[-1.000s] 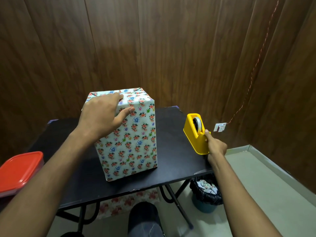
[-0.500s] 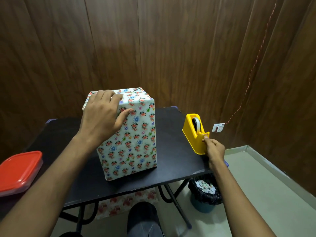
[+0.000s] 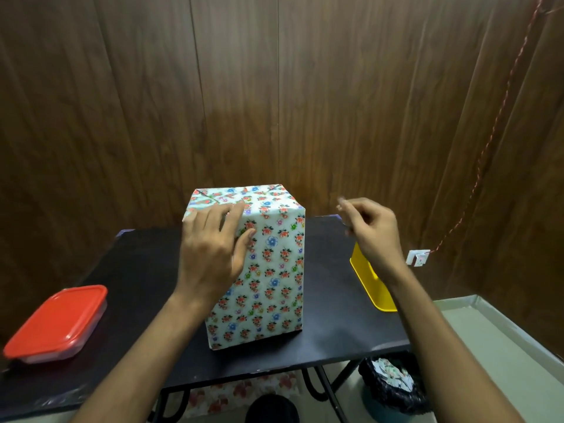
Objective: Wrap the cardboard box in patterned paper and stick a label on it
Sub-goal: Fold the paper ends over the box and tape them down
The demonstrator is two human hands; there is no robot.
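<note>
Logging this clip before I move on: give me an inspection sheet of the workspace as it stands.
Surface: black table, folding legs.
Job's things: wrapped box upright, floral paper; yellow tape dispenser at right edge; no label seen.
Clutter: red-lidded container at left.
Hands: left hand rests on box's top corner; right hand raised, fingertips pinched, tape not discernible.
Cables: red cord to wall fitting.
Surroundings: wood-panelled walls; bin with scraps.

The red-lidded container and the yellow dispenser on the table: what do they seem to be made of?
Red-lidded container: probably plastic, with a smooth, slightly glossy lid over a pale, translucent-looking base. Yellow dispenser: likely moulded plastic, uniform in colour with a smooth surface, partly hidden behind the right hand.
</note>
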